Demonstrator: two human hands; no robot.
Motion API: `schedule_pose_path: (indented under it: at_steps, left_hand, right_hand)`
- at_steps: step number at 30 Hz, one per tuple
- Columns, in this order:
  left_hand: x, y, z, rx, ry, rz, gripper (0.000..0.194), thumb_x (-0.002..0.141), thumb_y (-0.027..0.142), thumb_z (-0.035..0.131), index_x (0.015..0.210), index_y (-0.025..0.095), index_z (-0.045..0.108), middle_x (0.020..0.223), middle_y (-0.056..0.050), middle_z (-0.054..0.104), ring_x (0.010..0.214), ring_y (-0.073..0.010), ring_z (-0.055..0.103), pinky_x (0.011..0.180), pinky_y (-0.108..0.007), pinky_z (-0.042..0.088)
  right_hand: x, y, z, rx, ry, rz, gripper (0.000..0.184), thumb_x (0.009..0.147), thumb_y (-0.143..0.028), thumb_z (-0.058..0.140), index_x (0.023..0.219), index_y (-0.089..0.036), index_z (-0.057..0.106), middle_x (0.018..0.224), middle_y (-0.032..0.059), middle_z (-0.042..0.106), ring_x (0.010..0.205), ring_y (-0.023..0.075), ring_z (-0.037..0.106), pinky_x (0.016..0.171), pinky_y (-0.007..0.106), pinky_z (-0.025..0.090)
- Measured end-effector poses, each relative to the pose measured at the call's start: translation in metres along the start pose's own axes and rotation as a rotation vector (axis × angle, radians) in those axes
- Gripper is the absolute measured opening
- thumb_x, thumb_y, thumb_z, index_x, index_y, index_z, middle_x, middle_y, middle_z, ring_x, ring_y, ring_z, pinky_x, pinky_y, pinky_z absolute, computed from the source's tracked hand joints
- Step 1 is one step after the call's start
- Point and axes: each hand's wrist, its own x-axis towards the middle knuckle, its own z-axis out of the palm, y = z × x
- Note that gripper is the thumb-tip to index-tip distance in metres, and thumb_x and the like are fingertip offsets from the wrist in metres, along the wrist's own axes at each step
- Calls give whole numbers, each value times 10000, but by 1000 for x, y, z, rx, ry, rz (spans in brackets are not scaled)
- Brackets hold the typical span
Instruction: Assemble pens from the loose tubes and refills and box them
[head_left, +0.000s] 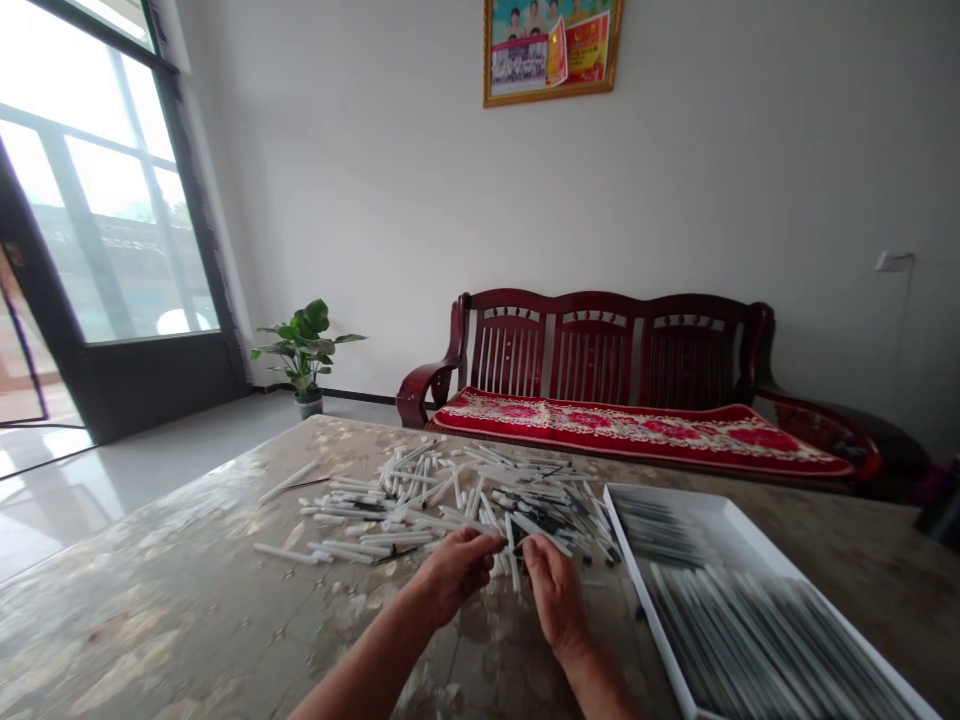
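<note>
A heap of several white pen barrels and thin dark refills (450,500) lies spread on the patterned table (172,600). My left hand (454,572) is curled at the heap's near edge, its fingertips pinched on a small dark piece. My right hand (553,590) is closed just beside it, fingers pinched on a thin pen part; the two hands nearly meet over the pens. What exactly each holds is too small to name for sure.
A white tray (724,515) with rows of assembled pens sits at my right. Behind the table stands a dark red wooden bench (600,350) with a red cushion. A potted plant (306,350) is by the glass door (105,230).
</note>
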Motion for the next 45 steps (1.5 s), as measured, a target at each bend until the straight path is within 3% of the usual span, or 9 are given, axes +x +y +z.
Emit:
schedule_pose_path:
  at_steps: [5,11,17,26,34,36,39,42,45]
  left_hand:
    - [4,-26,21,-95,-80,37,395,437,285,935,663,122,654,511,62,559,450,-27,481,479,-143,395]
    - [8,-34,25,-94,-99,116,385,447,280,936,677,130,665,528,53,585,464,-32,490,480,-147,390]
    - [10,-32,18,-220,-2,200,463,470,391,929,791,152,697,646,0,689,608,-106,644,614,-213,521]
    - [20,-40,18,-240,68,277,527,396,447,934,753,134,708,598,-9,701,567,-133,662,541,-218,525]
    - [20,-45,27,-387,106,195,395,495,355,935,721,129,702,589,-16,702,544,-100,657,556,-184,545]
    - [20,-44,26,-400,101,199,368,524,334,929,731,130,703,600,-17,707,554,-100,665,570,-184,554]
    - [20,-44,24,-388,85,230,353,553,304,919,780,131,712,622,-24,720,570,-110,677,585,-194,564]
    - [21,-46,23,-360,87,234,357,549,288,918,788,125,708,613,-36,723,565,-122,678,577,-201,563]
    - [22,-49,23,-344,84,246,384,531,299,921,794,118,708,616,-45,726,576,-133,682,584,-210,564]
  right_hand:
    - [3,5,-4,55,43,44,426,902,-520,462,599,-224,513,557,-26,513,544,141,476,528,243,387]
    - [7,12,-7,88,-19,93,432,878,-540,479,602,-218,562,519,-28,494,504,140,446,493,251,369]
    - [9,23,-6,29,41,141,459,842,-609,493,599,-225,556,496,-20,505,481,148,469,466,254,371]
    - [11,32,-7,185,-31,297,485,765,-701,546,627,-236,552,491,-24,520,409,152,482,377,251,383]
    - [10,23,-14,-8,160,-3,400,824,-593,577,757,-212,680,677,43,682,631,195,633,617,279,514]
    - [9,22,-12,28,144,22,384,814,-583,593,820,-211,688,752,58,709,665,202,650,622,284,527]
    - [8,21,-9,106,99,162,432,811,-624,562,867,-210,670,729,47,697,608,200,637,502,270,500]
    - [8,21,-9,87,69,237,476,829,-665,491,733,-220,628,582,13,616,528,189,586,437,263,448]
    - [9,21,-10,65,92,206,481,806,-668,514,687,-216,625,565,16,612,529,188,578,490,275,475]
